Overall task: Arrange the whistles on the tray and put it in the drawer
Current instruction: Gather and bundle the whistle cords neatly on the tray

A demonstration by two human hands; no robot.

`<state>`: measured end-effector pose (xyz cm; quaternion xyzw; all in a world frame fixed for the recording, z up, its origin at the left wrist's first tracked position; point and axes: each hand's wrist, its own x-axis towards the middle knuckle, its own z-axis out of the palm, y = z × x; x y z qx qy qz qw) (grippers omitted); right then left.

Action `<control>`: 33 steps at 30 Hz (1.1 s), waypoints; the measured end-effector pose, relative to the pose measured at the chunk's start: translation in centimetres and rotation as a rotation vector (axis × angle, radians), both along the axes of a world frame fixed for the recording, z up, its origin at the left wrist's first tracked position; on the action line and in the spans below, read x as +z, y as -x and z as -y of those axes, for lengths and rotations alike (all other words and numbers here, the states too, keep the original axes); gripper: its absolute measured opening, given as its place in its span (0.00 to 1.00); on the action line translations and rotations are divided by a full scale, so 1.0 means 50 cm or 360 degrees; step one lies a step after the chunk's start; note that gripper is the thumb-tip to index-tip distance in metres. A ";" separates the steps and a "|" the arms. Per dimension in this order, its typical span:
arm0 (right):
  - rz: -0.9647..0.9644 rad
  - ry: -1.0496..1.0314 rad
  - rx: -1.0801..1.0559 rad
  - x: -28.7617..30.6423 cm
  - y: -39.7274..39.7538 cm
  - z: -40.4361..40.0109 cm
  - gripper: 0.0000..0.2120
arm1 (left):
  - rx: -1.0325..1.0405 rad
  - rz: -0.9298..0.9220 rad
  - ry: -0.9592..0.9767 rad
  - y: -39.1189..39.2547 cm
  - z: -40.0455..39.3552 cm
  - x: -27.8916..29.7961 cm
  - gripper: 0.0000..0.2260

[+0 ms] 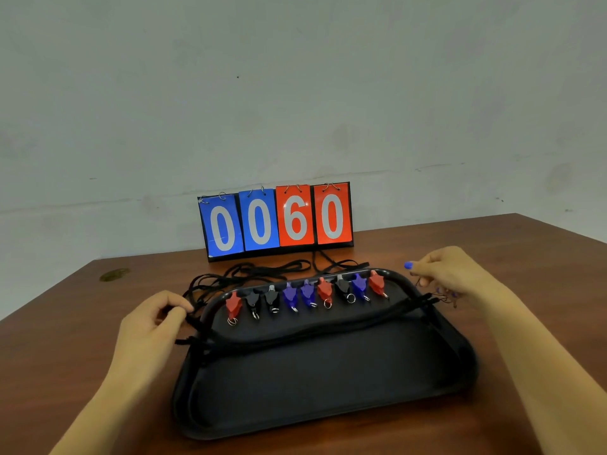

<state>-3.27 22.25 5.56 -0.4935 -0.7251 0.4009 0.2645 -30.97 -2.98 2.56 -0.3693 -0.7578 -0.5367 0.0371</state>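
Pinching the thin black cords (315, 326) stretched across the flat black plastic tray (328, 389) on the brown wooden table (65, 323), left hand (154, 323) and right hand (450, 274) flanked the little red, black and blue whistles (307, 295) lined sideways between them.
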 end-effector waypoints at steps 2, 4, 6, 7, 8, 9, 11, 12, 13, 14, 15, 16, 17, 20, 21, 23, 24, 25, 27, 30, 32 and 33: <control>0.0012 0.0006 -0.0003 0.002 -0.002 0.000 0.09 | 0.0008 -0.0124 0.0077 -0.002 0.000 -0.005 0.11; 0.0012 -0.0022 -0.0018 0.004 -0.005 -0.001 0.08 | 0.0016 -0.0195 0.0121 0.000 -0.001 -0.009 0.11; -0.0011 -0.0042 -0.0041 0.003 -0.008 -0.005 0.08 | 0.0032 -0.0251 0.0172 0.006 -0.001 -0.012 0.11; -0.0011 -0.0060 -0.0062 0.002 -0.010 -0.008 0.08 | 0.0040 -0.0269 0.0194 0.010 -0.001 -0.014 0.12; -0.0007 -0.0084 -0.0090 0.000 -0.012 -0.012 0.08 | 0.0051 -0.0284 0.0213 0.013 0.000 -0.016 0.12; -0.0011 -0.0108 -0.0119 -0.002 -0.013 -0.016 0.08 | 0.0059 -0.0301 0.0225 0.016 0.000 -0.017 0.12; -0.0045 -0.0133 -0.0175 -0.004 -0.016 -0.022 0.08 | 0.0064 -0.0324 0.0236 0.018 0.001 -0.017 0.11; -0.0065 -0.0141 -0.0208 -0.006 -0.018 -0.024 0.08 | 0.0064 -0.0323 0.0231 0.018 0.000 -0.017 0.11; -0.0068 -0.0163 -0.0251 -0.008 -0.019 -0.026 0.09 | 0.0065 -0.0315 0.0227 0.018 0.000 -0.017 0.11; -0.0041 -0.0206 -0.0302 -0.011 -0.020 -0.029 0.10 | 0.0065 -0.0307 0.0234 0.019 -0.001 -0.019 0.11; 0.0013 -0.0263 -0.0355 -0.013 -0.021 -0.030 0.11 | 0.0056 -0.0300 0.0260 0.022 -0.002 -0.021 0.11; 0.0079 -0.0315 -0.0400 -0.015 -0.021 -0.031 0.12 | 0.0038 -0.0301 0.0306 0.024 -0.002 -0.023 0.12; 0.0137 -0.0350 -0.0430 -0.017 -0.020 -0.031 0.13 | 0.0014 -0.0312 0.0369 0.028 -0.003 -0.027 0.12; 0.0201 -0.0371 -0.0471 -0.023 -0.020 -0.034 0.13 | -0.0048 -0.0377 0.0552 0.033 -0.004 -0.032 0.14; 0.0216 -0.0368 -0.0482 -0.026 -0.020 -0.036 0.12 | -0.0063 -0.0386 0.0577 0.033 -0.004 -0.032 0.14; 0.0267 -0.0360 -0.0504 -0.033 -0.022 -0.038 0.11 | -0.0088 -0.0365 0.0583 0.032 -0.004 -0.030 0.15; 0.0295 -0.0360 -0.0519 -0.037 -0.023 -0.039 0.11 | -0.0095 -0.0363 0.0583 0.031 -0.004 -0.030 0.15; 0.0318 -0.0369 -0.0536 -0.040 -0.024 -0.039 0.12 | -0.0106 -0.0375 0.0587 0.032 -0.004 -0.030 0.16; 0.0349 -0.0397 -0.0564 -0.044 -0.024 -0.039 0.13 | -0.0130 -0.0419 0.0599 0.033 -0.005 -0.031 0.17; 0.0413 -0.0387 -0.0590 -0.052 -0.025 -0.044 0.17 | -0.0137 -0.0457 0.0606 0.032 -0.007 -0.032 0.17; 0.0475 -0.0352 -0.0606 -0.055 -0.027 -0.048 0.21 | -0.0145 -0.0462 0.0614 0.031 -0.007 -0.033 0.16; 0.0518 -0.0337 -0.0617 -0.057 -0.028 -0.050 0.21 | -0.0149 -0.0455 0.0624 0.031 -0.006 -0.033 0.16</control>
